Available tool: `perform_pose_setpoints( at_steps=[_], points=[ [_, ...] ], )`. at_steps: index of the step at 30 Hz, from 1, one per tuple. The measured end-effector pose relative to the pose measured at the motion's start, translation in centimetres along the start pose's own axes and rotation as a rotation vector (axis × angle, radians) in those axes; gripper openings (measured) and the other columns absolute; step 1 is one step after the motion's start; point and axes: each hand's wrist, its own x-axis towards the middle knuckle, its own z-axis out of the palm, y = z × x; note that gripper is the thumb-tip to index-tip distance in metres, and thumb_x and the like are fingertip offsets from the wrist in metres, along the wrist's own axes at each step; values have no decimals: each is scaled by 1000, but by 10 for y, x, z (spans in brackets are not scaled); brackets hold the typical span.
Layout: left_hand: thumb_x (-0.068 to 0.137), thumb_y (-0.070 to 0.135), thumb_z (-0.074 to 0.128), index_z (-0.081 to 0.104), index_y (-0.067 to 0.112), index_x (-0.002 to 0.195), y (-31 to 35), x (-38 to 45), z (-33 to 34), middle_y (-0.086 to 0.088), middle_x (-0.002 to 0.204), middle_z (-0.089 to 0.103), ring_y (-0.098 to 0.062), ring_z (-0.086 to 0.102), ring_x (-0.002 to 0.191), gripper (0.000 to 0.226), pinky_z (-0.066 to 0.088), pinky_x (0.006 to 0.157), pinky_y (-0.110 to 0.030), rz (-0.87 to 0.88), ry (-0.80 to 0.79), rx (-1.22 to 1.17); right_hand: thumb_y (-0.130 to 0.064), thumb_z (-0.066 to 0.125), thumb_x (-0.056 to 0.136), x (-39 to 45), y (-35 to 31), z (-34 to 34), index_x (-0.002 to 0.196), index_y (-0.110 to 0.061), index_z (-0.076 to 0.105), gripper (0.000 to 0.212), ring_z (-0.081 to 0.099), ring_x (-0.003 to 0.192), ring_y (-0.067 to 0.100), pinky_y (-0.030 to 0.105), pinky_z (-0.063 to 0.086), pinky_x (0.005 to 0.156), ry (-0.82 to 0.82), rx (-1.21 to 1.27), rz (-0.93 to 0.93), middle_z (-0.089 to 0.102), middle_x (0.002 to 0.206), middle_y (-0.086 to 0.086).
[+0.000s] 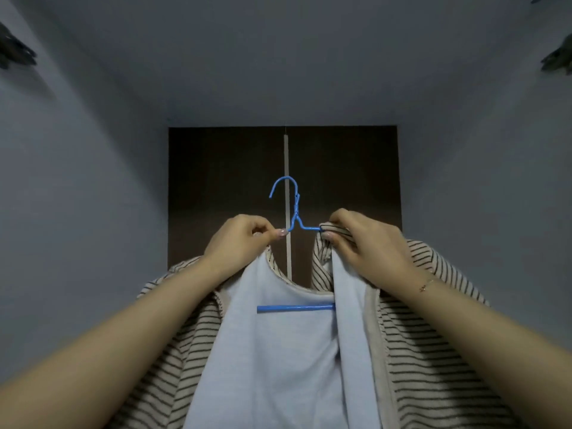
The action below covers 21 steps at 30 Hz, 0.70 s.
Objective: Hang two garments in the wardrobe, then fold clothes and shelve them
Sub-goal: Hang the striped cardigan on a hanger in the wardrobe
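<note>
A cream garment with dark stripes (pixel 414 329) and a pale blue lining hangs open on a blue wire hanger (pixel 294 209), held up in front of me. The hanger's hook points up and left, and its bottom bar shows across the lining. My left hand (pixel 241 239) pinches the hanger's left shoulder together with the garment's collar edge. My right hand (pixel 365 243) grips the collar over the hanger's right shoulder. Both hands are raised before the closed dark brown wardrobe doors (pixel 223 187).
The wardrobe's two doors meet at a pale vertical strip (pixel 286 162) behind the hanger. Grey-blue walls (pixel 77 181) stand on both sides and the ceiling spreads above. Dark blurred shapes sit at the upper left edge (pixel 12 52) and upper right edge.
</note>
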Motion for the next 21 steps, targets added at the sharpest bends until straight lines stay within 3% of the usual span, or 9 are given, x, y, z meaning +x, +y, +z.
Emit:
perform_pose_setpoints(
  at_steps=[3, 6, 11, 14, 17, 19, 21],
  points=[
    [86, 58, 59, 69, 34, 78, -19, 51, 23, 12, 70, 66, -5, 61, 66, 27, 48, 57, -28, 8, 62, 128, -49, 44, 97, 36, 33, 38, 113, -29, 49, 27, 56, 71, 7, 23, 48, 58, 10, -47, 18, 60, 95, -10],
    [87, 57, 58, 68, 32, 80, -44, 87, 53, 12, 72, 65, -5, 60, 68, 28, 43, 55, -24, -12, 47, 186, -50, 43, 97, 55, 63, 82, 112, -29, 48, 27, 59, 76, 10, 32, 52, 64, -27, -26, 40, 61, 98, -10],
    [84, 55, 64, 63, 23, 70, -114, 79, 131, 10, 62, 59, -6, 58, 65, 35, 42, 57, -26, -137, -127, 224, -52, 38, 99, 9, 94, 179, 107, -25, 47, 29, 63, 92, 18, 33, 45, 65, -256, 11, 9, 61, 105, -7],
    [88, 54, 60, 55, 22, 64, -153, 56, 170, 7, 58, 54, -11, 54, 62, 40, 38, 56, -27, -169, -221, 300, -51, 32, 100, -15, 101, 220, 106, -23, 45, 31, 62, 94, 20, 34, 38, 63, -410, -37, -118, 60, 105, -5],
    [87, 56, 60, 55, 20, 65, -168, 47, 183, 4, 61, 56, -8, 49, 57, 43, 38, 56, -26, -176, -230, 281, -51, 33, 100, -17, 105, 238, 103, -23, 43, 30, 60, 91, 19, 32, 35, 60, -450, -16, -110, 60, 102, -6],
    [87, 55, 61, 61, 22, 73, -169, 46, 183, 5, 74, 61, -6, 55, 68, 36, 43, 62, -27, -166, -243, 265, -53, 32, 99, -18, 104, 243, 107, -24, 44, 32, 59, 97, 19, 32, 36, 64, -479, -15, -66, 60, 105, -5],
    [92, 55, 52, 67, 27, 96, -167, 46, 181, 6, 98, 62, -12, 58, 93, 32, 47, 78, -30, -121, -295, 386, -52, 28, 100, -18, 104, 246, 132, -26, 43, 44, 53, 113, 19, 33, 39, 85, -536, -83, -73, 58, 124, -4]
  ],
)
